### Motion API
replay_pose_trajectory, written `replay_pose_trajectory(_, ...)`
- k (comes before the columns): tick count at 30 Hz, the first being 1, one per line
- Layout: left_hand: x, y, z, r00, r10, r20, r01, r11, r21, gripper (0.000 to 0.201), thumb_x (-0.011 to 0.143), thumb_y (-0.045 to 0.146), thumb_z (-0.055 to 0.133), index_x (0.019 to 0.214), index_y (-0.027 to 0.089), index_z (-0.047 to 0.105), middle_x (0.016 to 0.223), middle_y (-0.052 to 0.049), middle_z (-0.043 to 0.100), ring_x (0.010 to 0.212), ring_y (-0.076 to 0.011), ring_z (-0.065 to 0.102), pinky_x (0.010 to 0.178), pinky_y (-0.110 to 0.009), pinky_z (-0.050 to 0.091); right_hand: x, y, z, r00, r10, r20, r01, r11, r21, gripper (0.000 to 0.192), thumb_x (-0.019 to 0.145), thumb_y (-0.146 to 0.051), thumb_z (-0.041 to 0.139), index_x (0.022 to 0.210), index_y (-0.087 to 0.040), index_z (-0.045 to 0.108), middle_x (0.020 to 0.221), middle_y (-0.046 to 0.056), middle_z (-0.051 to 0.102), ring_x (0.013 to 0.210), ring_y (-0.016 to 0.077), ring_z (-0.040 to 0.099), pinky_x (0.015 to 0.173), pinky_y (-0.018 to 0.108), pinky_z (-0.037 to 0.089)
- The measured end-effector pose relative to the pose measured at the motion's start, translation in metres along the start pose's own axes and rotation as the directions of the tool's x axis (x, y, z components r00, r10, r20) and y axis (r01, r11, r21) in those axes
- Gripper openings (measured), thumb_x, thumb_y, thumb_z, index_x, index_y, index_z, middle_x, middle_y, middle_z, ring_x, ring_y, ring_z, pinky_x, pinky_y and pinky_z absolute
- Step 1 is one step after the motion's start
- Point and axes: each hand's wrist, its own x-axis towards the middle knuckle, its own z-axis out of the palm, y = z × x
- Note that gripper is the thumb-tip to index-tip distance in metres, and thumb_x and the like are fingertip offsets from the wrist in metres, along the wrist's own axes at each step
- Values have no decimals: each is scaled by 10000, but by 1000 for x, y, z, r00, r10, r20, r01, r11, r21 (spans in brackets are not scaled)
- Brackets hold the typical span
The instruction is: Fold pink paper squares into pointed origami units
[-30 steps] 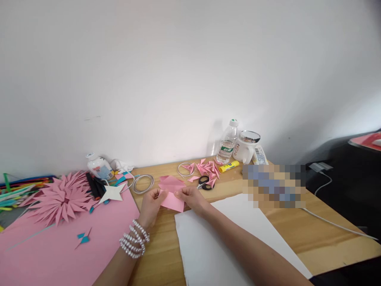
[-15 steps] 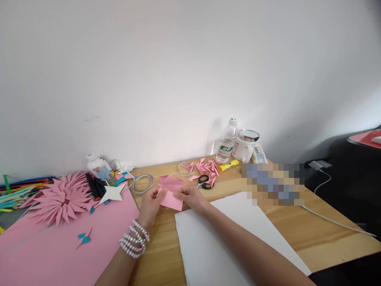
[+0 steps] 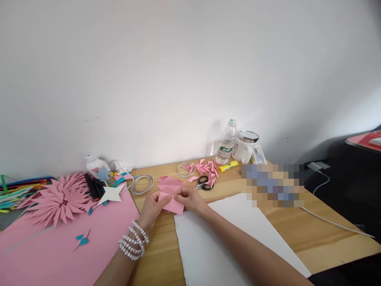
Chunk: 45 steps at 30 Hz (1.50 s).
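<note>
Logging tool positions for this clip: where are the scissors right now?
In the head view, the scissors lie on the wooden table right of centre, just beyond the right hand, beside the small folded pink pieces.

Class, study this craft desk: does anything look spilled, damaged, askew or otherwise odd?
Nothing spilled or damaged. The water bottle and mug stand upright. Only oddity: a pixelated patch hides part of the desk. Both hands, left and right, pinch a pink paper.

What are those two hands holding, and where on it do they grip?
A small pink paper piece. The left hand pinches its left edge; the right hand pinches its upper right part.
</note>
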Motion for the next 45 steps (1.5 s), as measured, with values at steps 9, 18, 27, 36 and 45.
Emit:
replay_pose_trajectory(9, -1, 6, -1, 995, 59, -79, -54, 997, 62, 165, 548, 268, 689, 580, 120, 623, 536, 16, 567, 517, -115, 496, 482, -210, 369, 1, -3, 0, 1000, -5, -29, 5, 1000, -8, 109, 635, -166, 516, 534, -138, 543, 525, -29, 509, 470, 73, 445, 433, 175, 330)
replay_pose_trajectory(18, 7, 8, -18, 966, 14, -258, -48, 991, -125, 200, 509, 273, 722, 605, 117, 641, 537, 2, 587, 526, -133, 530, 494, -237, 419, 2, -8, -4, 993, 100, -56, -91, 983, 157, 120, 633, -182, 507, 523, -145, 537, 488, -16, 553, 444, 96, 519, 448, 206, 441)
replay_pose_trajectory(27, 6, 7, -13, 985, -55, -162, 25, 983, -183, 251, 519, 287, 730, 679, 116, 640, 586, -15, 613, 549, -157, 569, 408, -223, 440, 4, -4, -7, 988, -106, -111, 130, 963, 235, 140, 670, -204, 526, 783, -164, 598, 737, 21, 616, 672, 133, 582, 589, 250, 496)
replay_pose_trajectory(36, 0, 17, -9, 998, -15, -57, 2, 976, -218, 316, 625, 326, 674, 862, 130, 603, 689, -32, 645, 607, -161, 602, 429, -210, 449, 1, -3, -2, 969, -247, -12, 247, 964, 97, 164, 694, -218, 567, 820, -183, 666, 836, 34, 622, 652, 118, 585, 614, 258, 492)
replay_pose_trajectory(45, -8, 27, 1, 998, 61, -16, -63, 971, -229, 462, 577, 257, 719, 997, 146, 563, 899, -78, 653, 715, -187, 628, 534, -259, 497, 1, -4, -2, 982, -187, 11, 185, 976, 113, 264, 704, -396, 592, 859, -198, 674, 777, 31, 633, 693, 167, 597, 624, 291, 509)
